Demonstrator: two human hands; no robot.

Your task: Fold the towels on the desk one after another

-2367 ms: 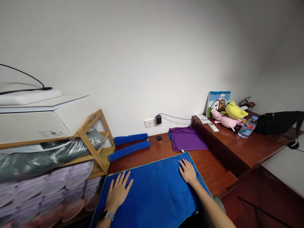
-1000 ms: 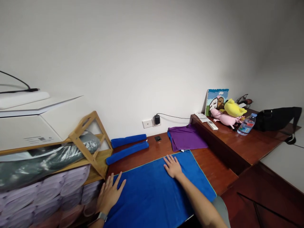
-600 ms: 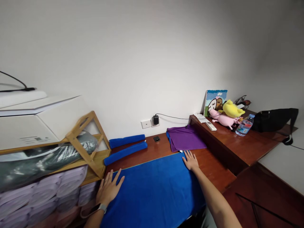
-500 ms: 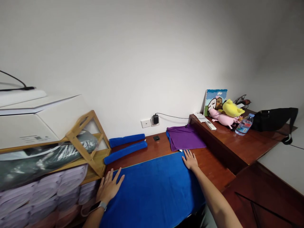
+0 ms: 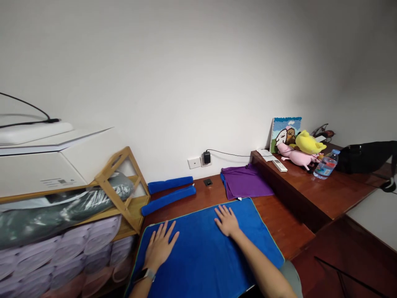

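A blue towel (image 5: 198, 252) with a thin greenish edge lies spread flat over the front of the reddish-brown desk. My left hand (image 5: 160, 245) rests palm down on its left part, fingers spread, with a watch on the wrist. Palm down and fingers apart, my right hand (image 5: 227, 221) presses on the towel's upper right part. Behind the towel, two narrow folded blue towels (image 5: 170, 198) lie side by side at the left. A folded purple towel (image 5: 248, 182), with blue showing at its left edge, lies at the back right.
At left stands a wooden rack (image 5: 124, 186) with a white box (image 5: 77, 165) and lilac bins (image 5: 102, 234). The raised shelf (image 5: 316, 198) at right holds a remote (image 5: 279, 165), plush toys (image 5: 297, 157), a water bottle (image 5: 326, 165) and a black bag (image 5: 362, 157). A plugged adapter (image 5: 206, 157) sits on the wall.
Both hands have moved inward over the blue towel, the right one leftward from its upper right edge. The towel's right corner and edge now show. The view has shifted slightly left.
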